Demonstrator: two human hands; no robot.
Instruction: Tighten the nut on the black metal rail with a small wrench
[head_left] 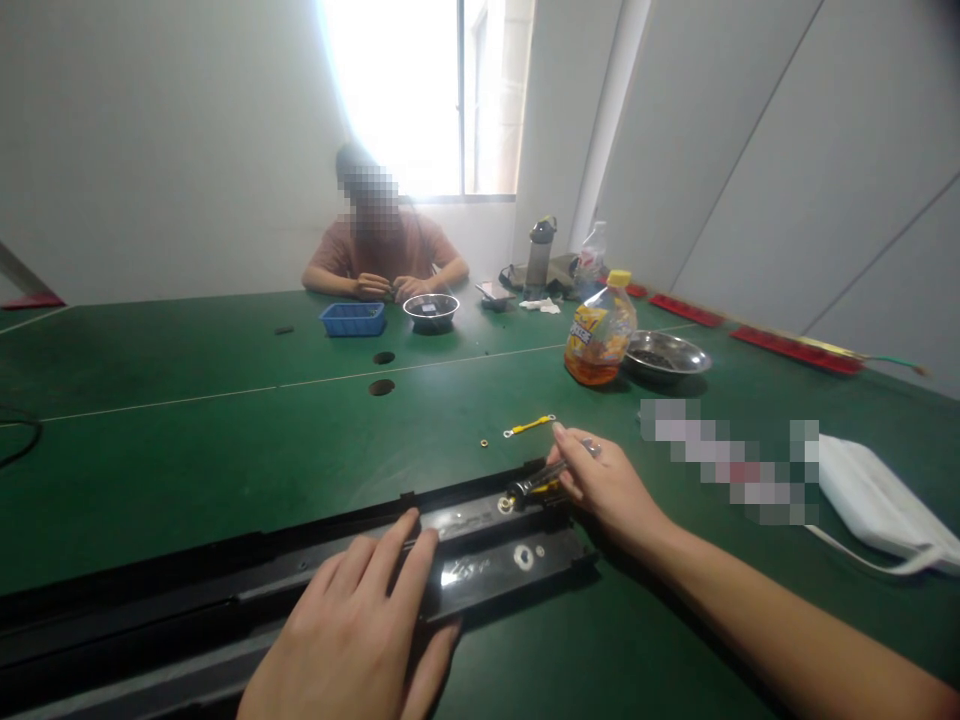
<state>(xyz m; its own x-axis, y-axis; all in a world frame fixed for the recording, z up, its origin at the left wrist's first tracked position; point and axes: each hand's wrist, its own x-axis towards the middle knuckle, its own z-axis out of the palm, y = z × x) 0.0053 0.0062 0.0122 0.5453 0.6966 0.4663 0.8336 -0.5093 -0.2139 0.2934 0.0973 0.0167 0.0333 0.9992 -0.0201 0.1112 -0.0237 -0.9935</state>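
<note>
Head view: the right hand (pixel 604 475) is closed around a metal tool (pixel 540 481).
The left hand (pixel 341 620), fingers extended, rests on the near black rail (pixel 480 582).

The person's bare left hand (pixel 356 610) rested across a long black channelled bar (pixel 480 572), while the bare right hand (pixel 604 470) gripped a slim silver metal tool (pixel 536 481) with its tip near the bar's right end. Beyond, a short yellow cable with silver ring ends (pixel 530 427) and a small brass-coloured ring (pixel 484 443) lay on the green tabletop (pixel 187 420), near a yellow-capped clear plastic bottle of orange liquid (pixel 596 350).
</note>
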